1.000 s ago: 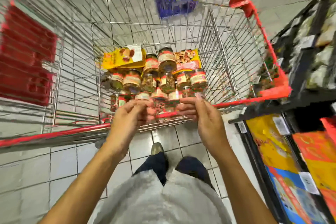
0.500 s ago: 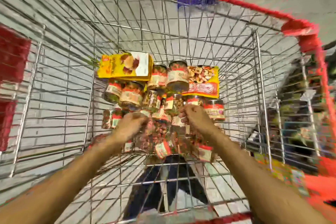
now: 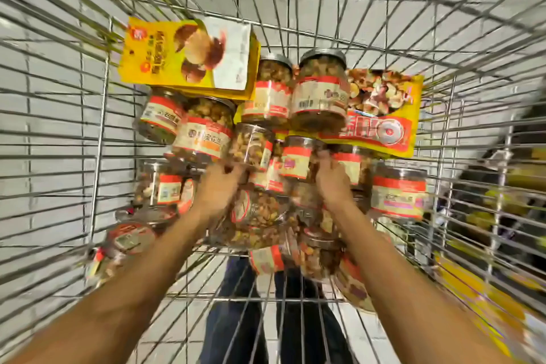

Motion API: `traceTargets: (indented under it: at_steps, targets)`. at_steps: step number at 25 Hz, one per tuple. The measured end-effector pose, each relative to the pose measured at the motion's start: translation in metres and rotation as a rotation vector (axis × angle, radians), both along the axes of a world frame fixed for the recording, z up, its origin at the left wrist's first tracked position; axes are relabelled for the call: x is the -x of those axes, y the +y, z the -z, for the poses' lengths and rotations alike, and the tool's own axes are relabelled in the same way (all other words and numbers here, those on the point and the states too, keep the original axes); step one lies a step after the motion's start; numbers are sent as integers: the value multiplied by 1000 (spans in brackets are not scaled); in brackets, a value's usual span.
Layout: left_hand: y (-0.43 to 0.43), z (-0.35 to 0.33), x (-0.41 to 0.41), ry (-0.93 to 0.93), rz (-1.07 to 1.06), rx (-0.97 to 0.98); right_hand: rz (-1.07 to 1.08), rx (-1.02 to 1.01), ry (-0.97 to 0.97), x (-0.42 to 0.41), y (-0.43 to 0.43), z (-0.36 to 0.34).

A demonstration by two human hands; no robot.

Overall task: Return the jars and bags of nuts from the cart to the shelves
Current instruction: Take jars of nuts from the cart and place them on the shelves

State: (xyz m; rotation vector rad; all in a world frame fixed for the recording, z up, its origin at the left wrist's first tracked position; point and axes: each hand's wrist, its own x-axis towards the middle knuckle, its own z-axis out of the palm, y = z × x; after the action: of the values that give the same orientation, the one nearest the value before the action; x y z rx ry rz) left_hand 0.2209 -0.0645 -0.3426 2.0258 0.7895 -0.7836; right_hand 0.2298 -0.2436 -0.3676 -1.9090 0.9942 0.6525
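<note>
view from above into a wire shopping cart [image 3: 97, 139], with two bare arms reaching down into it. the cart's bottom is piled with clear plastic jars of nuts [image 3: 320, 97], each with a red and cream label, most lying on their sides. at the far end lie the left yellow bag [image 3: 177, 59], leaning on the far wall, and the right yellow bag [image 3: 384, 115], partly under a jar. the left hand [image 3: 220, 186] and the right hand [image 3: 332, 183] are both among the jars in the middle of the pile, touching them (motion blur hides the fingers, so i cannot tell whether either hand grips a jar or lies open). grey floor tiles [image 3: 59, 62] and dark trouser legs [image 3: 233, 319] show through the wire.
</note>
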Motion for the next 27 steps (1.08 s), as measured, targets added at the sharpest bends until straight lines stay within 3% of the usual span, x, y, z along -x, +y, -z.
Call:
traceTargets:
  at_steps: [3,5,9,13,18,20,22,23,25,27]
  targets:
    - [-47,5,4,-47,35,15,83,-45,75,-12,2,18]
    - [-79,10,5,10,52,102,-56,32,125,-18,5,25]
    - [-117,28,0,22,82,-69,-107,20,84,-12,-2,37]
    - [-107,31,16,13,11,-163,263,-345,151,-5,-9,25]
    - [-77,-32,49,-207,209,-263,426,-721,106,10,-6,-12]
    - [-83,-65,72,-437,410,-269,397,-768,94,3,-11,-27]
    - [-76,-78,83,-662,577,-146,393,-841,83,-6,-21,-39]
    - [-68,-77,78,-698,564,-43,397,-877,71,-8,-26,-41]
    - [-48,-60,53,-595,368,34,442,-917,60,-11,-36,-43]
    - [-31,-24,18,-414,169,-149,524,-930,60,-11,-41,-36]
